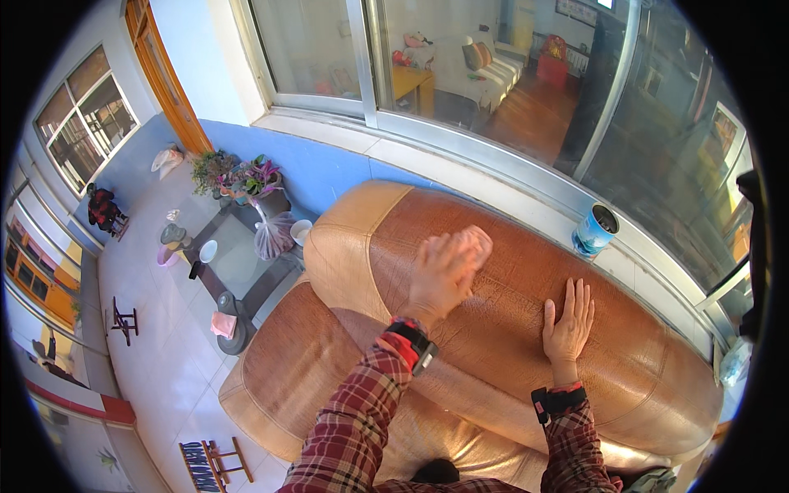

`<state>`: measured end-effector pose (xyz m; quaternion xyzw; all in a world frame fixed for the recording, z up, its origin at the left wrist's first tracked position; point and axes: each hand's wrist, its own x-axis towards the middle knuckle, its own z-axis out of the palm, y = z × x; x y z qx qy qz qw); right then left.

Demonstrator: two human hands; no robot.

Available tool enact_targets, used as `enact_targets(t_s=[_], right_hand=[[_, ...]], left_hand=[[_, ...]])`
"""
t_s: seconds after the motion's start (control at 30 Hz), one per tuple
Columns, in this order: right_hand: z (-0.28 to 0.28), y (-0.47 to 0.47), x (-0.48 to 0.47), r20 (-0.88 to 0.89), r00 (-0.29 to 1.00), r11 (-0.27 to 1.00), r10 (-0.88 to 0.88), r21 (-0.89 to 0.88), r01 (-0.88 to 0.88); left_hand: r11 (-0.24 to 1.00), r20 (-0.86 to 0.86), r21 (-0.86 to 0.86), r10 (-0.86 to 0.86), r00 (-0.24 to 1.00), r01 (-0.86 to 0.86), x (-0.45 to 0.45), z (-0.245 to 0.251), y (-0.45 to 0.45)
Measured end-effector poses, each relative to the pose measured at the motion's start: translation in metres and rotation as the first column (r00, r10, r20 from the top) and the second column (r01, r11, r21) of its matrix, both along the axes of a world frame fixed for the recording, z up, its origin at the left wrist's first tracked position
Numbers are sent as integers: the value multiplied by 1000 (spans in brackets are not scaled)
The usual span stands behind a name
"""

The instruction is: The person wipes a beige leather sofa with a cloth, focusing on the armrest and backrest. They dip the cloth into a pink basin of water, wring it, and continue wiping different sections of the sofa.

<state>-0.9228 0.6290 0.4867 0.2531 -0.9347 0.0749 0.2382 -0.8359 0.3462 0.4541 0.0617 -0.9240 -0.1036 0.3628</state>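
Note:
My left hand point(439, 280), blurred by motion, is over the upper backrest of a two-tone brown leather sofa point(493, 336). Its fingers are bent around a pale pink wad that looks like a cloth point(478, 241); the blur hides its outline. Flat on the same backrest, farther right, lies my right hand point(567, 323), fingers spread and nothing in it. Both wrists wear dark straps over red plaid sleeves. A blue printed can point(595, 230) with an open top stands on the windowsill just beyond my right hand.
Sliding glass windows point(487, 80) rise behind the sofa. To the left, a glass-topped table point(237, 234) holds a bowl point(208, 251), a tied plastic bag point(274, 237) and a folded pink cloth point(223, 325). Potted plants point(246, 175) line the wall. Small stools point(216, 462) stand on the tiles; a person point(103, 206) sits far left.

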Motion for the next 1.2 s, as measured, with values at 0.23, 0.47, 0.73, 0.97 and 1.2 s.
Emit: enact_targets(t_s=[0.23, 0.47, 0.73, 0.97, 1.2], right_hand=[[1, -9, -2, -57, 997, 991, -56, 116, 62], [4, -12, 2, -50, 995, 992, -83, 95, 87], [2, -11, 1, -84, 995, 996, -62, 55, 67], [1, -11, 2, -87, 994, 994, -72, 71, 78], [4, -14, 1, -58, 993, 991, -102, 77, 106]], left_hand=[[921, 111, 299, 228, 967, -251, 15, -15, -140], [970, -103, 183, -144, 984, 161, -4, 5, -12], [803, 146, 556, 163, 976, -217, 9, -20, -158], [970, -83, 231, 100, 992, -78, -2, -16, -68], [992, -15, 58, -110, 994, 111, 10, -6, -98]])
